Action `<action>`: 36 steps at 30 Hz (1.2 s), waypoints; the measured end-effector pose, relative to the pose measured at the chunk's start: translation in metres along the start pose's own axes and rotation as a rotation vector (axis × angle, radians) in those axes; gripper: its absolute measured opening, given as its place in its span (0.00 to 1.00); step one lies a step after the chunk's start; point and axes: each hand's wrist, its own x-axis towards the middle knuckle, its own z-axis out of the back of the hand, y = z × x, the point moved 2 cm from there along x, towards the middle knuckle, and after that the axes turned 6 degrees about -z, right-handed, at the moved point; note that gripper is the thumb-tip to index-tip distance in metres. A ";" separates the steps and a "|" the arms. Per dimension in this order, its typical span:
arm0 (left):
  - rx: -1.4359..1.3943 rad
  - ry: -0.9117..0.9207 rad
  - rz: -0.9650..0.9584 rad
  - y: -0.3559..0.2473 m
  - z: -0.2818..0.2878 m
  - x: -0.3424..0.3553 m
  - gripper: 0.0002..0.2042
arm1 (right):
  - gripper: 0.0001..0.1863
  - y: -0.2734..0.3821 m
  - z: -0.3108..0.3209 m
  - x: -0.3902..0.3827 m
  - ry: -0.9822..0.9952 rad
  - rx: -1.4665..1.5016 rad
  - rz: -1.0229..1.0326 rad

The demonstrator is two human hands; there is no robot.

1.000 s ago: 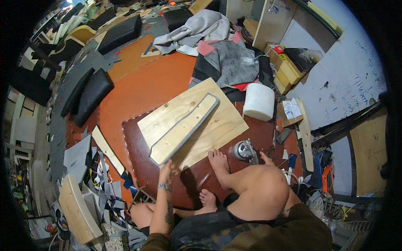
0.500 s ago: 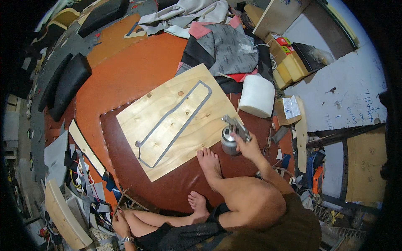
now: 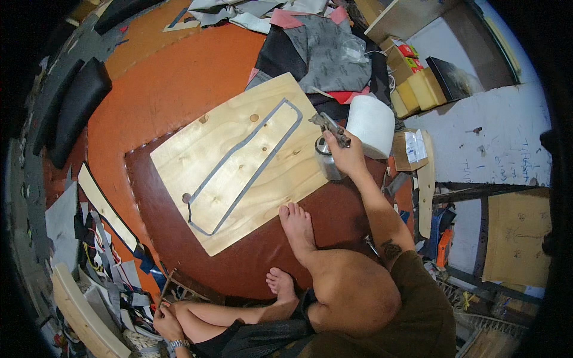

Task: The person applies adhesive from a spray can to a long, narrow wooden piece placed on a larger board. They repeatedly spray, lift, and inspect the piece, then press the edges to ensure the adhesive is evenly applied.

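A metallic spray gun [image 3: 325, 157] is clasped by the right grip [image 3: 347, 156] near the plywood board [image 3: 280, 170]. The left grip [image 3: 168, 323] is rested at the knee [image 3: 190, 315]; its closure cannot be told.

A white roll [image 3: 371, 125] has a small open cardboard box [image 3: 406, 160] just beside its right side. Beyond the roll to its right sit yellow foam blocks [image 3: 425, 90]; beyond it to the left, heaped gray fabric [image 3: 325, 56]. A scribbled white panel [image 3: 492, 140] stands right of the roll; black padded cushions [image 3: 82, 113] lie well to its left.
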 end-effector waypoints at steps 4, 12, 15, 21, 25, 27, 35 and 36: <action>0.035 0.032 0.029 0.002 -0.001 0.002 0.20 | 0.22 0.006 -0.003 0.000 -0.008 0.074 -0.018; 0.058 0.053 0.091 0.009 0.001 0.001 0.21 | 0.20 0.018 -0.012 -0.012 0.100 0.041 -0.017; 0.046 0.037 0.058 0.010 0.001 0.002 0.22 | 0.20 0.015 -0.011 -0.009 0.142 0.056 -0.054; 0.103 0.084 0.100 0.010 0.000 0.003 0.22 | 0.21 0.015 -0.006 -0.001 -0.008 -0.017 0.009; 0.092 0.063 0.073 0.006 0.002 0.004 0.22 | 0.22 0.020 -0.005 -0.006 -0.082 -0.018 0.057; 0.089 0.067 0.065 0.005 0.002 0.004 0.22 | 0.22 0.022 -0.007 -0.010 -0.075 -0.076 0.023; 0.020 0.049 0.015 0.007 0.002 0.002 0.21 | 0.24 0.022 -0.022 -0.027 0.050 -0.018 0.052; 0.040 0.040 0.015 0.007 0.002 0.001 0.21 | 0.24 0.023 -0.024 -0.029 0.064 -0.025 0.049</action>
